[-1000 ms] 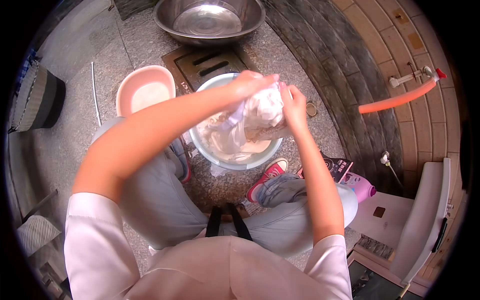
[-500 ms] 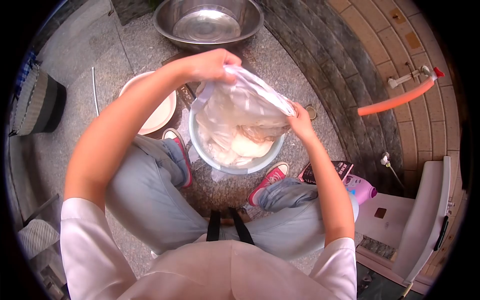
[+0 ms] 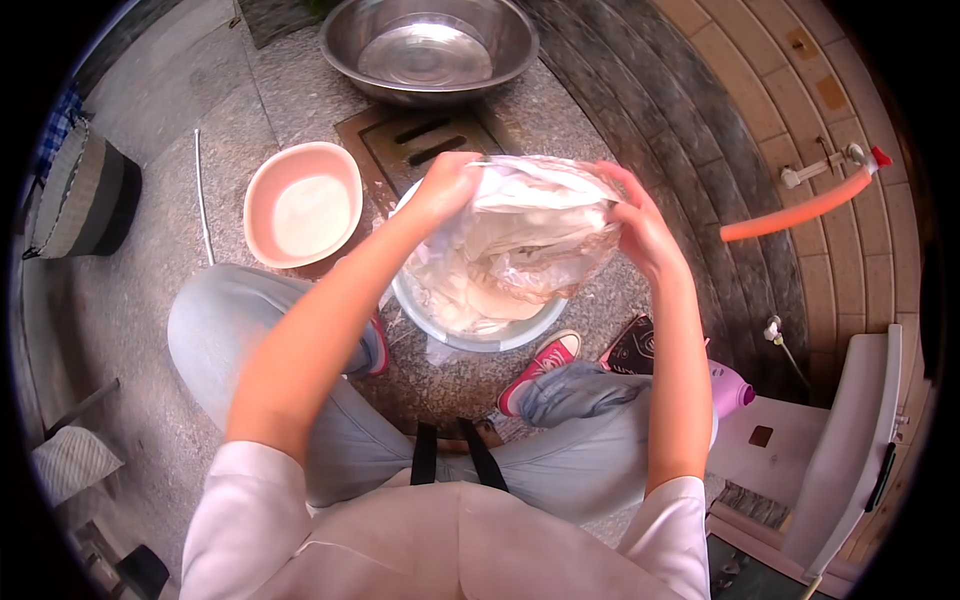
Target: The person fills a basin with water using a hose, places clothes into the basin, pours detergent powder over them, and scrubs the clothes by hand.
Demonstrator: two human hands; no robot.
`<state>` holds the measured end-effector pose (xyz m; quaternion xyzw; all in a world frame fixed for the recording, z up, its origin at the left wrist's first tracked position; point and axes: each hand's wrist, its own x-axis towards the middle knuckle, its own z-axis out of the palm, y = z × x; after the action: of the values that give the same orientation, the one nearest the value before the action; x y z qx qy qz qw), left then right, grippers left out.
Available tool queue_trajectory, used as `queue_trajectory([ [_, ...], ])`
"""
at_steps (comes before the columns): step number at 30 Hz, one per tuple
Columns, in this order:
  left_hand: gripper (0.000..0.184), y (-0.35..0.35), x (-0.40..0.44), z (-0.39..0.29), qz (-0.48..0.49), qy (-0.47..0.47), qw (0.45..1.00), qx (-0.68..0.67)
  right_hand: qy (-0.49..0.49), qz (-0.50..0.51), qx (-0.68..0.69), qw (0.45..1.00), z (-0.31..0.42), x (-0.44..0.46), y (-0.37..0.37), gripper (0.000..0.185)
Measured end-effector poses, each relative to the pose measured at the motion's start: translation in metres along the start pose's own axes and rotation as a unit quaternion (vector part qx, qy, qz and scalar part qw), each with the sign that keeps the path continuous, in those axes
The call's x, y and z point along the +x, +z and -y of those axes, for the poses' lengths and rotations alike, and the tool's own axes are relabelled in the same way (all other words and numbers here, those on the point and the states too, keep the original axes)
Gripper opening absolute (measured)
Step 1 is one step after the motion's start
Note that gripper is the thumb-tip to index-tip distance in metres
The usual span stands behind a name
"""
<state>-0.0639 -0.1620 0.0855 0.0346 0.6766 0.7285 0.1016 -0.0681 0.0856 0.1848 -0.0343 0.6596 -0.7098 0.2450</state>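
Observation:
A wet white cloth, perhaps a garment, (image 3: 545, 205) is stretched between my two hands above a pale basin (image 3: 462, 340). My left hand (image 3: 450, 187) is closed on its left end, and my right hand (image 3: 645, 228) grips the right end between thumb and fingers. Lower folds of the cloth hang down toward the basin. More pale, wet fabric (image 3: 465, 305) lies bunched inside, partly covered by the held cloth. The basin stands on the floor between my red shoes.
A large steel bowl (image 3: 345, 60) stands beyond the basin, near a slotted drain cover (image 3: 385, 140). To the left are a pink tub (image 3: 262, 215) and a woven basket (image 3: 95, 200). At right, a purple bottle (image 3: 728, 388) lies near an orange hose (image 3: 800, 215) on the tiled wall.
My left hand has come down and nearer to me, while my right hand has risen and moved right. The cloth now spans more level between them. The pink tub is uncovered by my arm.

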Motion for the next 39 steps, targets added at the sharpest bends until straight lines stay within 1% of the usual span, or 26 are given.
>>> queue_trajectory([
  [1, 0.016, 0.002, -0.002, 0.013, -0.063, 0.001, 0.993, -0.104, 0.001, 0.001, 0.001, 1.0, -0.015, 0.004, -0.005, 0.055],
  [3, 0.02, 0.014, -0.008, 0.04, -0.099, 0.034, 0.977, -0.184, -0.018, -0.121, -0.053, 0.991, -0.034, 0.01, -0.004, 0.044],
  [4, 0.033, 0.028, -0.005, 0.057, -0.145, -0.009, 0.952, -0.269, -0.041, -0.191, -0.049, 0.98, -0.043, 0.011, 0.004, 0.034],
  [5, 0.033, 0.044, -0.015, 0.041, -0.148, -0.014, 0.952, -0.269, -0.058, -0.225, -0.143, 0.962, -0.049, 0.008, 0.018, 0.032],
  [7, 0.053, 0.07, -0.043, -0.012, -0.187, -0.177, 0.839, -0.479, -0.092, -0.16, -0.346, 0.92, -0.071, -0.002, 0.058, 0.027],
  [8, 0.06, 0.071, -0.042, 0.009, -0.083, -0.194, 0.805, -0.555, -0.208, -0.142, -0.487, 0.836, -0.084, -0.009, 0.081, 0.029],
  [9, 0.068, 0.073, -0.038, 0.043, 0.023, -0.206, 0.755, -0.622, -0.166, -0.107, -0.544, 0.815, -0.074, -0.022, 0.109, 0.036],
  [11, 0.057, 0.091, -0.03, 0.074, 0.055, -0.078, 0.733, -0.673, -0.185, -0.121, -0.574, 0.789, -0.089, -0.014, 0.119, 0.039],
  [13, 0.044, 0.104, -0.045, 0.077, -0.172, -0.156, 0.845, -0.481, -0.068, -0.233, -0.505, 0.828, -0.107, 0.017, 0.105, 0.041],
  [14, 0.034, 0.109, -0.047, 0.077, -0.219, -0.165, 0.849, -0.451, -0.063, -0.264, -0.455, 0.848, -0.119, 0.03, 0.091, 0.04],
  [17, 0.035, 0.092, -0.046, 0.088, -0.245, -0.204, 0.883, -0.346, -0.013, -0.238, -0.316, 0.918, -0.129, 0.022, 0.095, 0.029],
  [18, 0.036, 0.08, -0.051, 0.078, -0.211, -0.226, 0.862, -0.403, -0.012, -0.235, -0.318, 0.918, -0.134, 0.015, 0.104, 0.029],
  [19, 0.036, 0.076, -0.051, 0.09, -0.214, -0.226, 0.859, -0.405, -0.071, -0.209, -0.406, 0.887, -0.143, 0.006, 0.116, 0.029],
  [20, 0.035, 0.072, -0.052, 0.098, -0.155, -0.203, 0.825, -0.505, -0.129, -0.182, -0.488, 0.844, -0.15, 0.002, 0.121, 0.029],
  [21, 0.034, 0.072, -0.054, 0.105, -0.093, -0.178, 0.777, -0.596, -0.126, -0.179, -0.489, 0.844, -0.156, 0.006, 0.115, 0.029],
  [23, 0.034, 0.099, -0.049, 0.109, -0.138, -0.221, 0.762, -0.593, -0.035, -0.251, -0.405, 0.879, -0.159, 0.029, 0.089, 0.03],
  [25, 0.038, 0.116, -0.048, 0.114, -0.21, -0.217, 0.91, -0.285, 0.031, -0.296, -0.298, 0.907, -0.164, 0.047, 0.058, 0.03],
  [26, 0.04, 0.109, -0.047, 0.116, -0.205, -0.211, 0.917, -0.27, 0.019, -0.29, -0.281, 0.914, -0.156, 0.038, 0.069, 0.029],
  [27, 0.04, 0.099, -0.043, 0.113, -0.207, -0.207, 0.916, -0.273, 0.004, -0.282, -0.267, 0.921, -0.148, 0.026, 0.084, 0.028],
  [29, 0.04, 0.08, -0.05, 0.106, -0.14, -0.287, 0.805, -0.501, -0.063, -0.23, -0.407, 0.882, -0.162, 0.007, 0.108, 0.025],
  [31, 0.04, 0.084, -0.053, 0.108, -0.119, -0.233, 0.799, -0.542, -0.082, -0.226, -0.43, 0.87, -0.167, 0.01, 0.109, 0.026],
  [33, 0.041, 0.107, -0.054, 0.105, -0.209, -0.224, 0.878, -0.367, 0.032, -0.255, -0.338, 0.905, -0.162, 0.032, 0.077, 0.026],
  [34, 0.041, 0.107, -0.055, 0.104, -0.209, -0.224, 0.878, -0.367, 0.056, -0.278, -0.245, 0.927, -0.163, 0.042, 0.058, 0.026],
  [37, 0.042, 0.102, -0.048, 0.094, -0.207, -0.238, 0.902, -0.294, 0.02, -0.296, -0.278, 0.914, -0.155, 0.029, 0.079, 0.025],
  [38, 0.037, 0.097, -0.049, 0.093, -0.229, -0.249, 0.84, -0.424, 0.01, -0.265, -0.326, 0.907, -0.151, 0.017, 0.095, 0.024],
  [39, 0.037, 0.093, -0.051, 0.102, -0.227, -0.251, 0.841, -0.422, 0.0, -0.242, -0.359, 0.901, -0.158, 0.008, 0.106, 0.024],
])
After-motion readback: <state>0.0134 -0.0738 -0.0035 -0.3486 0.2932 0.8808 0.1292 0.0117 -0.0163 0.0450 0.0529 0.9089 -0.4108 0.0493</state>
